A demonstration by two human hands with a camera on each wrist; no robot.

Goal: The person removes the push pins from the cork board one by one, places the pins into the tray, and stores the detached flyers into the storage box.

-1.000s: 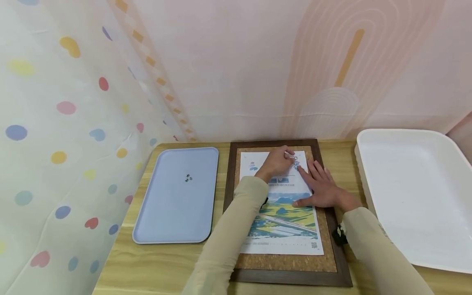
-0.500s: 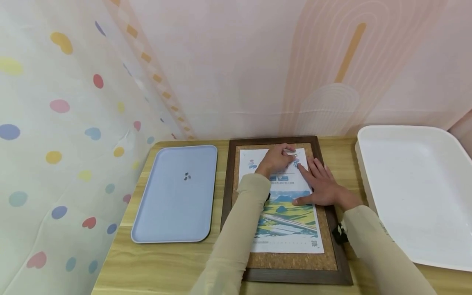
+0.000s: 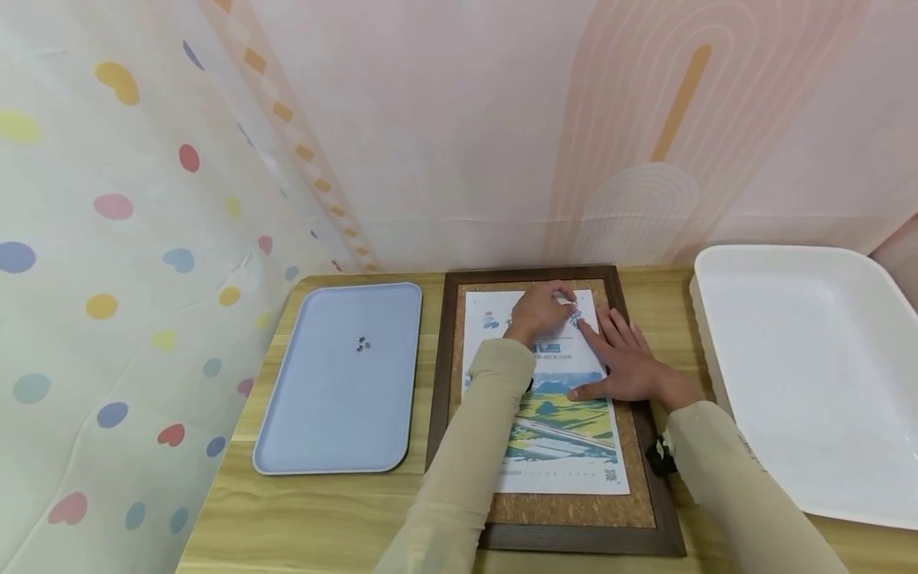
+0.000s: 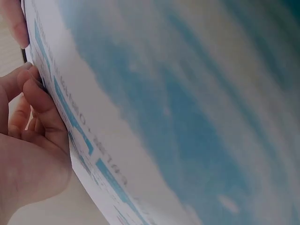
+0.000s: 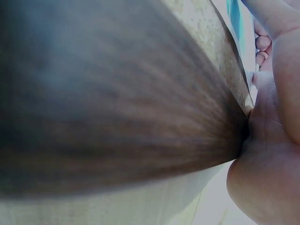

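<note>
Near the wooden table's [image 3: 315, 518] left edge sits a pale blue rectangular tray [image 3: 337, 399] with small dark pins [image 3: 364, 344]. At the centre, on the brown-framed cork board [image 3: 631, 494], your left hand [image 3: 539, 312] pinches a small pushpin [image 3: 570, 304] at the printed paper poster's [image 3: 555, 434] top; your right hand [image 3: 627, 360] presses it flat, fingers straight. A white tray [image 3: 810, 375] lies right

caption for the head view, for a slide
Left hand pinches a pushpin at the poster's top while the right hand presses it flat on the cork board.
</note>
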